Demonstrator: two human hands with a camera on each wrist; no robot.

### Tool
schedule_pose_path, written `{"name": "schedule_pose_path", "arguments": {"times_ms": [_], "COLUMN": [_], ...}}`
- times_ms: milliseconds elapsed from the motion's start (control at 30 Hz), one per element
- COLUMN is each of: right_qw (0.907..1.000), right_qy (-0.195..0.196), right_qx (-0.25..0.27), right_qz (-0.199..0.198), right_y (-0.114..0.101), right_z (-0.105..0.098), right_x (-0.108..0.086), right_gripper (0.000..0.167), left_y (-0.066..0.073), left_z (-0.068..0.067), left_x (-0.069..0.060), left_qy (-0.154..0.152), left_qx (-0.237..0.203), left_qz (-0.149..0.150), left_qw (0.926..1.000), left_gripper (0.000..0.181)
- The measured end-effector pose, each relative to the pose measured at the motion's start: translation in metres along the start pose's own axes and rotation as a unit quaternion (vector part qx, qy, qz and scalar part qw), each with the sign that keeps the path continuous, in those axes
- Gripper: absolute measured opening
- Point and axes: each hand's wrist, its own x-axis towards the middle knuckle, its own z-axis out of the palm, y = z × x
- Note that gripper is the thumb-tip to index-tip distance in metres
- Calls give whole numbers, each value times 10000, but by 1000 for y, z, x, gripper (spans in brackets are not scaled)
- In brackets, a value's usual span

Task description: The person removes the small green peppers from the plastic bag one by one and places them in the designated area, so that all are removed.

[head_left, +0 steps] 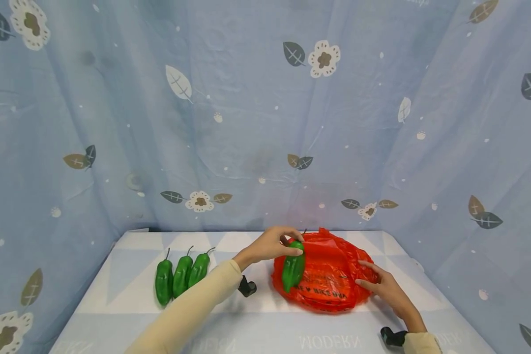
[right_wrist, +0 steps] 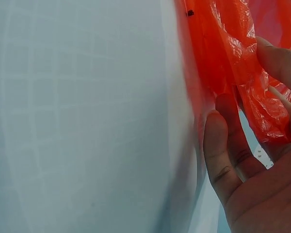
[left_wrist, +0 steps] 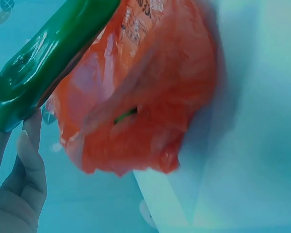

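My left hand (head_left: 276,244) grips a glossy green pepper (head_left: 293,268) near its upper end, tip down, in front of the left side of a red plastic bag (head_left: 332,260). The same pepper (left_wrist: 48,58) slants across the upper left of the left wrist view. The bag lies spread on the table with dark print on it. Its right rim is held loosely between thumb and fingers of my right hand (head_left: 387,290); crumpled red film (right_wrist: 254,87) passes between them in the right wrist view. A small green stem (left_wrist: 125,115) shows at the bag; whatever it belongs to is hidden.
Three more green peppers, a left one (head_left: 163,282), a middle one (head_left: 183,275) and a right one (head_left: 199,269), lie side by side on the white and pale blue table (head_left: 132,290). A blue patterned curtain (head_left: 248,123) hangs behind and along both sides.
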Motion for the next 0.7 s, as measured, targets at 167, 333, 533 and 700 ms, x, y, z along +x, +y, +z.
{"name": "schedule_pose_path", "arguments": {"times_ms": [167,333,533,700], "right_qw": [10000,10000,10000,9999], "right_qy": [-15,-67,-53,-66], "right_qx": [4,66,48,39], "right_qz": [-38,-33,-46,-75], "right_y": [1,2,3,3], "right_z": [1,0,-1,-3], "right_x": [0,1,0,2], "right_gripper": [72,73,73,74], "left_y": [-2,-5,-5,-4], "left_z": [-12,-22,-33,-43], "left_x": [-12,-23,-35,-45], "left_qy": [83,180,262,355], "left_qx": [92,173,278,389], "left_qz": [-6,-88,-50,-130], "left_qw": [9999,9997,9993,9985], "left_gripper": [22,23,24,25]}}
